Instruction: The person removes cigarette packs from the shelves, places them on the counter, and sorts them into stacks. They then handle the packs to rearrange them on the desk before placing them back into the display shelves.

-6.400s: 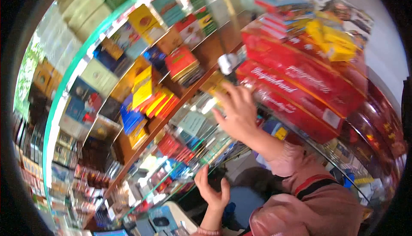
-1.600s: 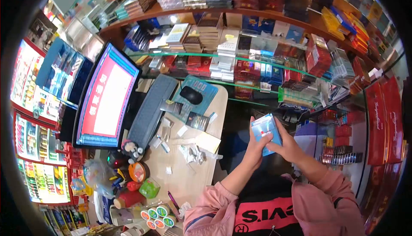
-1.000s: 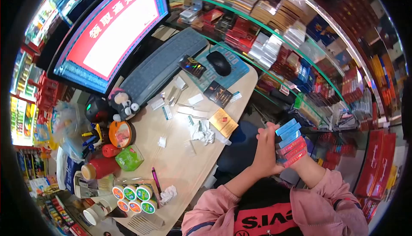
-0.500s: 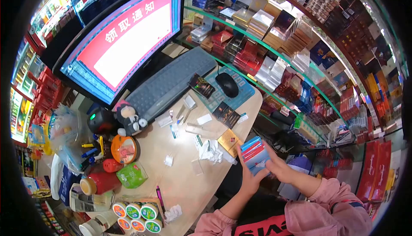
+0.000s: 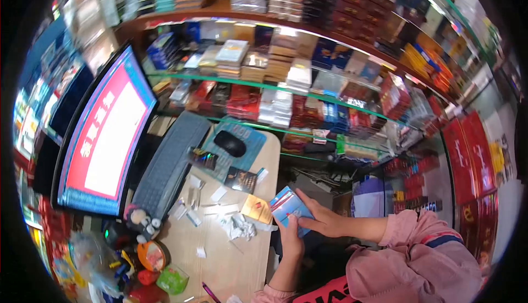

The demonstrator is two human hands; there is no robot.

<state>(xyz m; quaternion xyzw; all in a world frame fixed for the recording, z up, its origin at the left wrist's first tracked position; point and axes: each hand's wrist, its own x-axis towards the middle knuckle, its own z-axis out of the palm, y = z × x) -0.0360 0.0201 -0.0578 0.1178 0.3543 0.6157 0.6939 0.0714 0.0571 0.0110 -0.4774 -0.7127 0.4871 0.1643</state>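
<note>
A small stack of blue and red cigarette packs (image 5: pixel 290 208) sits between my two hands just off the desk's right edge, a blue face turned up. My left hand (image 5: pixel 291 241) grips it from below, thumb against the near side. From the right, my right hand (image 5: pixel 323 220) is closed round the far and right edges. Close by on the desk lies a gold pack (image 5: pixel 257 209), with crumpled white paper (image 5: pixel 238 227) beside it. A dark pack (image 5: pixel 240 179) rests farther back, near the mouse mat.
The desk (image 5: pixel 220 259) also holds a keyboard (image 5: pixel 171 162), a black mouse (image 5: pixel 230 143) and paper scraps. A monitor (image 5: pixel 110 138) stands at the left, with a plush toy (image 5: pixel 142 222) and an orange-lidded tub (image 5: pixel 152 255) before it. Glass shelves (image 5: pixel 308 91) of boxes line the back.
My view has swung right, so the desk and monitor appear farther left. The stack has tilted in my hands: its blue face now shows more than its layered edges. Both hands keep hold.
</note>
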